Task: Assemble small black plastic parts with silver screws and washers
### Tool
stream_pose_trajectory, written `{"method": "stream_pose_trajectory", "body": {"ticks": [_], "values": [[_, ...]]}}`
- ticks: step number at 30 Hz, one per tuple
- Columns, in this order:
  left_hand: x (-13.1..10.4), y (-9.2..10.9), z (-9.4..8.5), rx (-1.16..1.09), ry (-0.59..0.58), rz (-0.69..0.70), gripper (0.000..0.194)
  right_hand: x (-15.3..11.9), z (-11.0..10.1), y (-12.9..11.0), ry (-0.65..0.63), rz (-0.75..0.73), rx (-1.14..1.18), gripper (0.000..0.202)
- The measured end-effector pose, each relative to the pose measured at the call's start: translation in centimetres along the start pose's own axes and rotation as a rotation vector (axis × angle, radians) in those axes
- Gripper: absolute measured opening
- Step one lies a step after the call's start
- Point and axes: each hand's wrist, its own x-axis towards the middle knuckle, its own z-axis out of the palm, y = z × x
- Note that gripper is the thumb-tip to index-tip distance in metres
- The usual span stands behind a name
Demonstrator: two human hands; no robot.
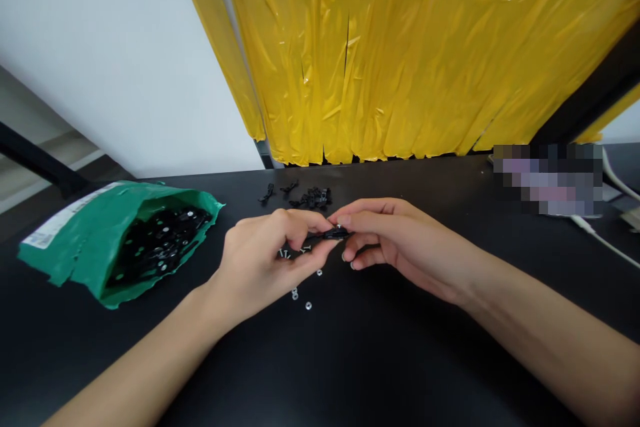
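A small black part [336, 233] is pinched between the thumb and fingers of my left hand [270, 250]. It looks like a thin plastic piece, partly covered by the fingers. My right hand [395, 233] meets it from the other side, thumb and forefinger closed at its right end. A tiny shiny metal bit [339, 226] shows beside the right thumb; its exact kind is too small to tell. Under and near my left hand lie several silver screws [285, 253], partly hidden. Closer to me are several small nuts [309, 305] on the black table [390, 360].
To the left, an open green bag [75, 247] is filled with black parts [160, 240]. Behind my hands sits a small heap of black pieces [315, 197]. Yellow plastic strips [400, 53] hang at the back. A blurred-out object [550, 180] with a white cable [607, 243] lies right.
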Motion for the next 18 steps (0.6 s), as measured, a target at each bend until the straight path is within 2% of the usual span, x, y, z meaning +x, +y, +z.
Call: {"method": "stream_pose_trajectory", "body": {"ticks": [5, 12, 18], "values": [[-0.1, 0.2, 0.3, -0.086, -0.012, -0.117, 0.046, 0.1, -0.2, 0.0, 0.026, 0.052, -0.008, 0.013], [0.4, 1.5, 0.1, -0.316, -0.072, -0.492, 0.046, 0.1, -0.2, 0.1, 0.046, 0.104, 0.049, 0.029], [0.7, 1.7, 0.2, -0.53, -0.114, -0.655, 0.048, -0.1, 0.1, 0.0, 0.043, 0.159, 0.088, 0.032]]}}
